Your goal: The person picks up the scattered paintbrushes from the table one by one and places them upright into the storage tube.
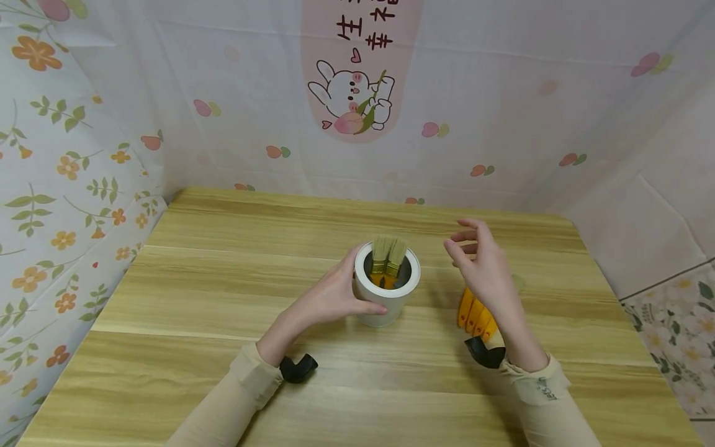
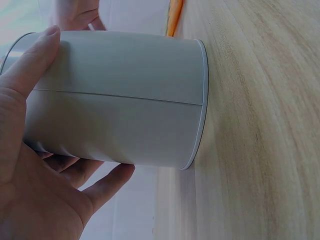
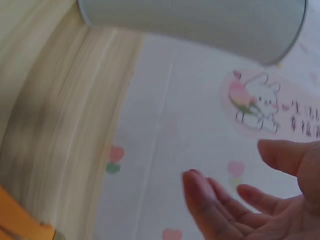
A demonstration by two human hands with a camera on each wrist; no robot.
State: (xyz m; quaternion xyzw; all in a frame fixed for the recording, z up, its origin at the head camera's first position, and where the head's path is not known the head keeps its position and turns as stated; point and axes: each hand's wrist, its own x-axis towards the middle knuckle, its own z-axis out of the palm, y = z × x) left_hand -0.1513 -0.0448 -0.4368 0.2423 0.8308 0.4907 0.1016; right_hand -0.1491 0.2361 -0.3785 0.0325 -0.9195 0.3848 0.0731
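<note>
A white cylindrical can (image 1: 382,319) stands on the wooden table, gripped round its side by my left hand (image 1: 321,295). In the left wrist view the thumb lies across one side of the can (image 2: 115,70) and the fingers curve under the other. Two paintbrushes (image 1: 382,251) are inside it, pale bristles up above the rim. To the right, my right hand (image 1: 487,267) hovers with loosely bent fingers and nothing between them. Beneath that hand lie several orange-handled paintbrushes (image 1: 469,308), their heads mostly hidden by it.
The wooden tabletop (image 1: 223,298) spreads around the can. Behind it hangs a white cloth (image 1: 234,93) with a printed rabbit, and a floral cloth (image 1: 61,205) borders the left side. Black wrist-worn pieces (image 1: 298,369) sit below both hands.
</note>
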